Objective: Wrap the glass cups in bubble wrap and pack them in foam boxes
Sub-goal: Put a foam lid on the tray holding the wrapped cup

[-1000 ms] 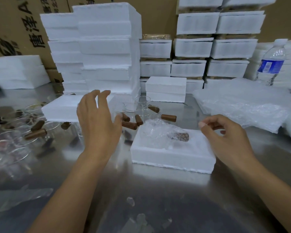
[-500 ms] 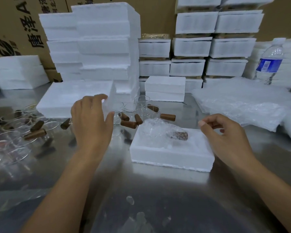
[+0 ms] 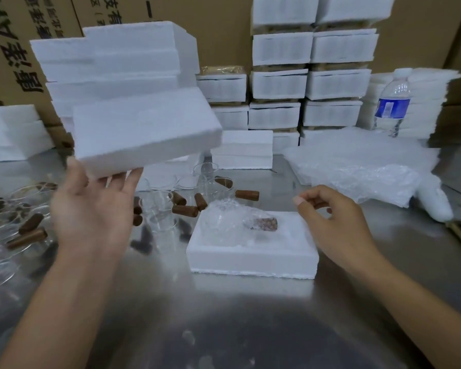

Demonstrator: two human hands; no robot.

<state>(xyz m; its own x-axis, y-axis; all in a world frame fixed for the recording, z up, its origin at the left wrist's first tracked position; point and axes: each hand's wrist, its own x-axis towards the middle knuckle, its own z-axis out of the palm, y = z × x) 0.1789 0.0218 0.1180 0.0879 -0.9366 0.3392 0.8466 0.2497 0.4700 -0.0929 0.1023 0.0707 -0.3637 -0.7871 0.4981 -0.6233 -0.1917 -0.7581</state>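
Note:
A white foam box half [image 3: 250,258] lies open on the steel table in front of me. Inside it rests a glass cup wrapped in bubble wrap [image 3: 232,222], its brown cork handle [image 3: 265,224] showing through. My left hand [image 3: 93,209] holds a foam lid [image 3: 144,129] up in the air, left of and above the box, tilted. My right hand [image 3: 333,225] hovers at the box's right end, fingers curled loosely and holding nothing. Unwrapped glass cups with cork handles [image 3: 186,209] stand behind the box.
More glass cups [image 3: 16,230] crowd the table's left side. A pile of bubble wrap sheets [image 3: 357,166] lies at the right, with a water bottle [image 3: 393,102] behind it. Stacks of foam boxes [image 3: 277,83] and cardboard cartons line the back.
My left hand reached to the foam lid lying on the left, took hold of it and lifted it off the table. My right hand stayed beside the box.

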